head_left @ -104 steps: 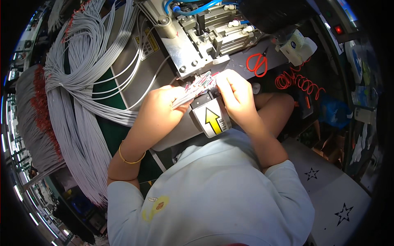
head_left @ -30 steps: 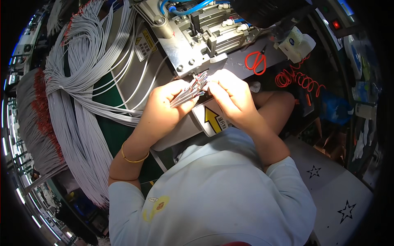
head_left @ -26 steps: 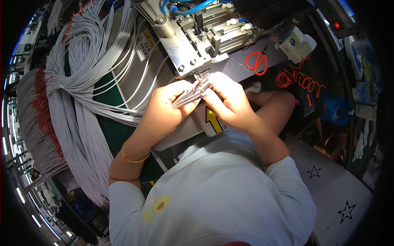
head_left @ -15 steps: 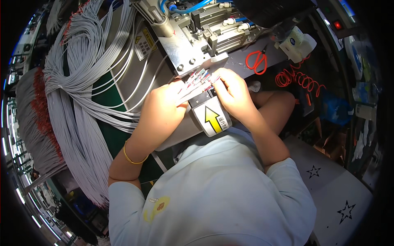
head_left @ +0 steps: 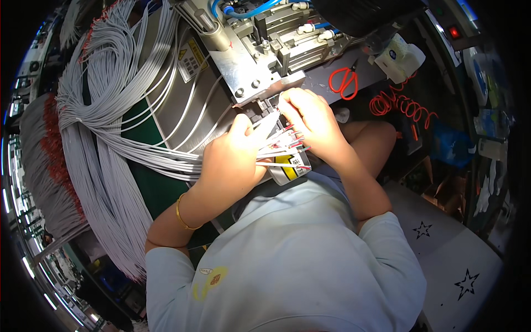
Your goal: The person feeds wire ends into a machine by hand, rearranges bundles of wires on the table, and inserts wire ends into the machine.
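My left hand (head_left: 232, 157) is closed around a bundle of white cables (head_left: 166, 157). Their ends, with thin red and white wires (head_left: 287, 145), fan out past my fingers on the side nearer me. My right hand (head_left: 315, 122) is in a pinch at the front of a metal machine (head_left: 240, 69), at the tip of a cable running up from my left hand. Exactly how its fingertips grip that tip is hard to make out. Below the wire ends, a white block with a yellow arrow (head_left: 289, 172) is partly covered.
Large coils of white cable (head_left: 105, 105) hang and lie at the left. Red-handled scissors (head_left: 344, 83), a tissue pack (head_left: 399, 58) and a red coiled air hose (head_left: 392, 105) sit to the right. Blue tubes (head_left: 254, 12) run over the machine.
My left hand has moved right and nearer me, and the wire ends have swung from the machine's front down over the arrow block. My right hand has shifted slightly left.
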Tool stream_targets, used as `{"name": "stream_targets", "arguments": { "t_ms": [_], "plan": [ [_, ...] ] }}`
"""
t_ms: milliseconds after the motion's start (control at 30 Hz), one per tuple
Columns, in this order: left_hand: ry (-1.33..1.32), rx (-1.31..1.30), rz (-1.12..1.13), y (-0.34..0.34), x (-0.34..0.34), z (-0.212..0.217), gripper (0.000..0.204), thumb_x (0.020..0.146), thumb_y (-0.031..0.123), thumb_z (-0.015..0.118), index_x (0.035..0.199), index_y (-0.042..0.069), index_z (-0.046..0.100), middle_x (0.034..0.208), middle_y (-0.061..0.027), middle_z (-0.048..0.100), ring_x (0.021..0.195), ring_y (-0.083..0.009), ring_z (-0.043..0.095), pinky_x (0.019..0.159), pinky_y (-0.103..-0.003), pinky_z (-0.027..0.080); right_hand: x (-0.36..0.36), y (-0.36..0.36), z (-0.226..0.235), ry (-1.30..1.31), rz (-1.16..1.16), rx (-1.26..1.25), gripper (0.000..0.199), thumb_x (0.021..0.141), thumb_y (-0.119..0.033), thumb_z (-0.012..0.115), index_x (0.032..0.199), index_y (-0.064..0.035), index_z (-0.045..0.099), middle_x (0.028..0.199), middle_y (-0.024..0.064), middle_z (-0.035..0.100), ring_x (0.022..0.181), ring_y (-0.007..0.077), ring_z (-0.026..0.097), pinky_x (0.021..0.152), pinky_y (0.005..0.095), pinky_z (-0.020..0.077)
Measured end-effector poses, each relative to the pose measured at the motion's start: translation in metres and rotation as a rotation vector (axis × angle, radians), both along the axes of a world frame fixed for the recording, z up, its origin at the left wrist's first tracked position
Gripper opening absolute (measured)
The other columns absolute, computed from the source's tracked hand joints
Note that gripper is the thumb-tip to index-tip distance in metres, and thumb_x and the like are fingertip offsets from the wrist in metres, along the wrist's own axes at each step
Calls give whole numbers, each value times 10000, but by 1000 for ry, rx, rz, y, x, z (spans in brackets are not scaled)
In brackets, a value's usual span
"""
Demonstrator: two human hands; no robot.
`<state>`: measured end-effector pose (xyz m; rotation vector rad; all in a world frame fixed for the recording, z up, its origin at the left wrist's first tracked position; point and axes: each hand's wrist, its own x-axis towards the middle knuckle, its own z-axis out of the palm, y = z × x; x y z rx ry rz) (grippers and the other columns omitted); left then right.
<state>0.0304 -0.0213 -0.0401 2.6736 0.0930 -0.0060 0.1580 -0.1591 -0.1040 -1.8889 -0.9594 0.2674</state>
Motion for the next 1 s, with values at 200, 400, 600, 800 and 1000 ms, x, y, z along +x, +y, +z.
{"name": "stream_targets", "arguments": {
  "t_ms": [200, 400, 600, 800, 1000],
  "plan": [
    [4, 76, 2, -3, 4, 0, 432, 695, 138, 726, 1114, 99, 630, 846, -91, 506, 641, -277, 581, 578, -364, 485, 3, -1, 4, -153, 10, -49, 122, 872, -160, 569, 883, -41, 590, 800, 101, 590, 762, 269, 568, 716, 377, 422],
    [-70, 4, -28, 4, 8, -8, 319, 721, 116, 710, 1028, 69, 636, 808, -91, 530, 632, -269, 581, 579, -344, 482, 7, -6, -6, 391, 133, 87, 101, 857, -118, 564, 844, -18, 570, 763, 102, 569, 680, 219, 554, 654, 318, 437],
    [120, -810, 324, 23, 11, 3, 157, 813, 132, 713, 860, -6, 655, 710, -42, 609, 627, -92, 544, 567, -267, 456, 1, -4, 7, -11, -13, 94, 72, 820, -72, 615, 857, -14, 593, 789, 72, 585, 719, 156, 560, 685, 283, 445],
    [245, -843, 304, 23, 12, 13, 149, 834, 117, 718, 839, -12, 644, 669, -6, 602, 630, -46, 492, 577, -222, 430, -14, 5, 22, 68, 116, 383, 111, 810, -25, 651, 911, 3, 616, 854, 64, 621, 782, 140, 589, 750, 279, 470],
    [165, -813, 233, 21, 9, 10, 110, 838, 74, 709, 792, 10, 632, 639, 22, 574, 556, -34, 487, 503, -198, 385, -17, -4, 30, 662, 123, 393, 94, 847, -29, 636, 930, 15, 637, 876, 58, 640, 793, 116, 601, 735, 254, 476]
  ]
}}
